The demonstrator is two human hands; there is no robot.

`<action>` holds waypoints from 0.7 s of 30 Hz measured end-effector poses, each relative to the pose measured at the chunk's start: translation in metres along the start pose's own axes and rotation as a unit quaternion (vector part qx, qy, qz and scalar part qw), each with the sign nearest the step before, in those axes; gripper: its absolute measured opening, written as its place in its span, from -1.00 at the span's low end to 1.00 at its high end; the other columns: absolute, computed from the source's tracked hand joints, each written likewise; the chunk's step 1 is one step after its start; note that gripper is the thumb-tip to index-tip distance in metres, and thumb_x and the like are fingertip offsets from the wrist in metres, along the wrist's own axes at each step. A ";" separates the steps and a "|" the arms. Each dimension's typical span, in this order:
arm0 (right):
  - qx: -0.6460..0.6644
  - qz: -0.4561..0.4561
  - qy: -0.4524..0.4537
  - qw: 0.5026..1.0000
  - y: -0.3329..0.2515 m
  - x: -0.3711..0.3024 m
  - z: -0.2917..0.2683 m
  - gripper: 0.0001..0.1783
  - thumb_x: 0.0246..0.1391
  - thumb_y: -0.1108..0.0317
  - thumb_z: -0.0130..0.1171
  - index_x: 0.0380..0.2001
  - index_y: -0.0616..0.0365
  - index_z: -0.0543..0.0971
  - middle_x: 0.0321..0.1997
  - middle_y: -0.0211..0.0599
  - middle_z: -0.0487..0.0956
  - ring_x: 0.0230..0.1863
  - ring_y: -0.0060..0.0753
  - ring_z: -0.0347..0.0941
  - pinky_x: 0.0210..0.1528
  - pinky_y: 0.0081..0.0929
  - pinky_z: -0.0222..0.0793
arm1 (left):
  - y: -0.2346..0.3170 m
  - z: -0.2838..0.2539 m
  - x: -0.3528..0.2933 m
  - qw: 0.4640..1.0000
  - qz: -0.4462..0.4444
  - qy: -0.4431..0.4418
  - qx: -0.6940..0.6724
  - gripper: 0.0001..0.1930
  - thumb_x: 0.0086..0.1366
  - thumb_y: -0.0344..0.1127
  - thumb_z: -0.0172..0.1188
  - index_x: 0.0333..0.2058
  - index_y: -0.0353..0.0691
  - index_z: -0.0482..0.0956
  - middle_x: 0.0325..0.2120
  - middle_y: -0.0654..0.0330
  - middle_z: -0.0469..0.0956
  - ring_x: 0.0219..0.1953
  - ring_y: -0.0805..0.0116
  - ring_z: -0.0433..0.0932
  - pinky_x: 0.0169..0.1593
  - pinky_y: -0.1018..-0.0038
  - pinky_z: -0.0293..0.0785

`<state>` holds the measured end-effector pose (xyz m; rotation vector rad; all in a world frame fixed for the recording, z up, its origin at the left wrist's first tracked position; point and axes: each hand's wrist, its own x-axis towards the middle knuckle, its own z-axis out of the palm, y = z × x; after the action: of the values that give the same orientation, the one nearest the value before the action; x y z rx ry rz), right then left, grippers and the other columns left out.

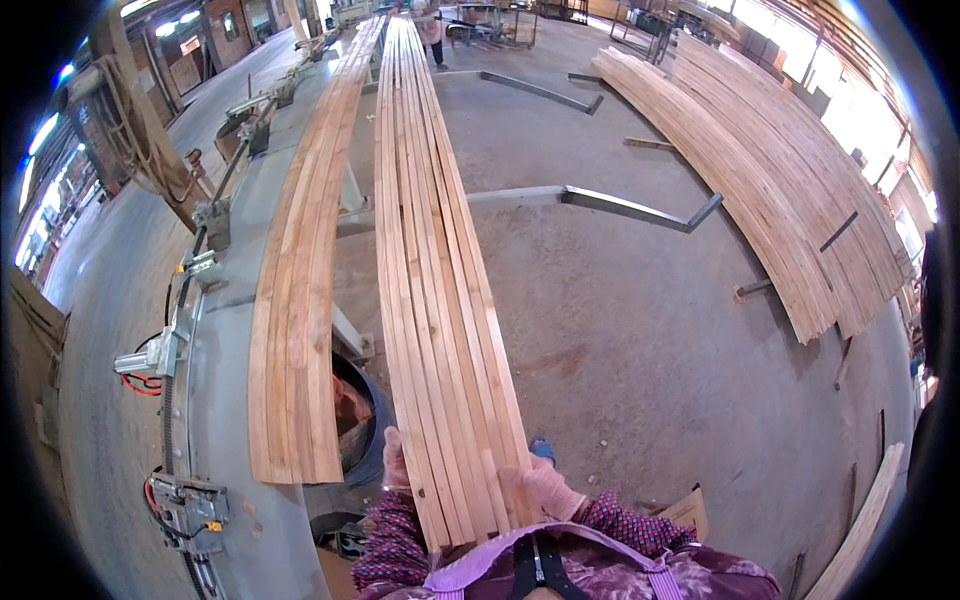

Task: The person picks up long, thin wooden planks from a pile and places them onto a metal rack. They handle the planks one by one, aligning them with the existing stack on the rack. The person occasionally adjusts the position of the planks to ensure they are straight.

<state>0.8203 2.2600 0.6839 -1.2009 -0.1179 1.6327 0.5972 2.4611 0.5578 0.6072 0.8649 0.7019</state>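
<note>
A long bundle of narrow wooden strips (445, 320) runs away from my body toward the far end of the hall. At its near end, my left hand (396, 462) in a pale glove grips the left edge. My right hand (543, 489), also gloved, is closed on the right edge, with its fingers over the outermost strips. One short strip end (493, 485) shows between the hands. The undersides of both hands are hidden by the wood. To the left, a second row of strips (300, 330) lies on the grey machine bed (225, 430).
Pneumatic clamps (160, 355) line the machine's left side. Below the wood, a dark round bin (370, 430) stands by my left hand. Grey metal support arms (630, 208) reach out to the right. Large stacks of boards (745, 180) lie farther right. Someone (432, 35) stands at the far end.
</note>
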 end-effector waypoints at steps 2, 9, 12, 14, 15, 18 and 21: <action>-0.030 0.003 -0.001 1.000 0.004 0.003 0.003 -0.41 0.19 0.20 0.25 0.23 0.19 0.43 0.01 -0.26 0.59 0.00 -0.31 0.52 0.03 -0.32 0.50 | -0.017 0.011 0.005 0.999 -0.022 0.006 -0.042 -0.37 0.50 0.05 -0.06 0.33 -0.32 0.27 0.30 0.07 0.33 0.32 0.22 0.31 0.37 0.29 0.24; -0.061 -0.013 0.077 0.995 0.016 0.014 0.029 -0.43 0.19 0.27 0.27 0.21 0.26 0.42 0.10 -0.23 0.57 0.08 -0.33 0.50 0.16 -0.35 0.44 | 0.004 0.023 -0.003 0.999 -0.019 0.018 -0.035 -0.36 0.48 0.08 -0.04 0.31 -0.32 0.29 0.26 0.07 0.37 0.27 0.20 0.36 0.34 0.26 0.29; 0.066 0.024 0.044 0.997 0.005 0.004 0.034 -0.41 0.18 0.26 0.28 0.23 0.25 0.42 0.11 -0.21 0.57 0.09 -0.31 0.51 0.16 -0.32 0.44 | 0.004 0.034 -0.005 0.999 -0.018 0.016 -0.032 -0.35 0.47 0.10 -0.03 0.30 -0.31 0.30 0.24 0.07 0.39 0.25 0.20 0.38 0.32 0.26 0.32; 0.087 0.055 0.051 0.993 -0.008 -0.007 0.030 -0.41 0.18 0.25 0.28 0.23 0.24 0.42 0.10 -0.21 0.58 0.08 -0.29 0.52 0.14 -0.28 0.46 | -0.002 0.045 -0.005 0.999 -0.015 0.015 -0.031 -0.35 0.47 0.11 -0.03 0.30 -0.31 0.31 0.23 0.07 0.40 0.24 0.19 0.39 0.31 0.25 0.33; 0.076 0.058 0.058 0.994 -0.016 -0.014 0.023 -0.41 0.18 0.25 0.27 0.23 0.23 0.42 0.09 -0.21 0.58 0.07 -0.28 0.53 0.13 -0.26 0.47 | -0.005 0.052 -0.005 0.999 -0.015 0.009 -0.036 -0.34 0.46 0.11 -0.02 0.29 -0.31 0.31 0.23 0.07 0.41 0.24 0.19 0.40 0.30 0.25 0.34; 0.023 0.014 0.057 0.998 -0.034 -0.023 0.009 -0.43 0.19 0.25 0.25 0.23 0.23 0.42 0.08 -0.21 0.58 0.05 -0.27 0.54 0.10 -0.25 0.50 | -0.008 0.073 -0.007 0.997 0.003 -0.026 -0.078 -0.34 0.45 0.13 -0.01 0.29 -0.31 0.33 0.21 0.07 0.42 0.22 0.19 0.42 0.29 0.24 0.36; 0.028 -0.015 0.017 0.999 -0.046 -0.036 -0.012 -0.38 0.18 0.23 0.25 0.24 0.31 0.40 0.13 -0.20 0.56 0.11 -0.29 0.50 0.19 -0.34 0.41 | -0.007 0.099 -0.012 0.990 0.017 -0.032 -0.133 -0.33 0.44 0.14 0.00 0.28 -0.31 0.34 0.20 0.07 0.44 0.20 0.18 0.44 0.27 0.23 0.38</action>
<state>0.8574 2.2467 0.7281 -1.1779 -0.0670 1.5789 0.6763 2.4285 0.6092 0.4029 0.6884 0.8089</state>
